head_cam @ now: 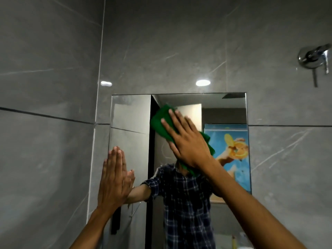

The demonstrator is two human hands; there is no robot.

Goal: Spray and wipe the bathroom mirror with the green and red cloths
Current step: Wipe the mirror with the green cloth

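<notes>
The right hand (186, 141) lay spread flat, pressing the green cloth (161, 121) against the bathroom mirror (129, 114) near its top edge, while the left hand (113, 178), flat and empty, braced at the mirror's left edge, whose bottom was cut off.

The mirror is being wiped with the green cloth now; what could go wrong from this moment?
1. The left hand lies flat and bare at the left edge of the mirror, so it may leave fresh prints on the glass.
2. The right hand presses the green cloth only on the upper middle; a faint streak beside it may remain if skipped.
3. The cloth's loose end hangs below the palm and could slip.
</notes>
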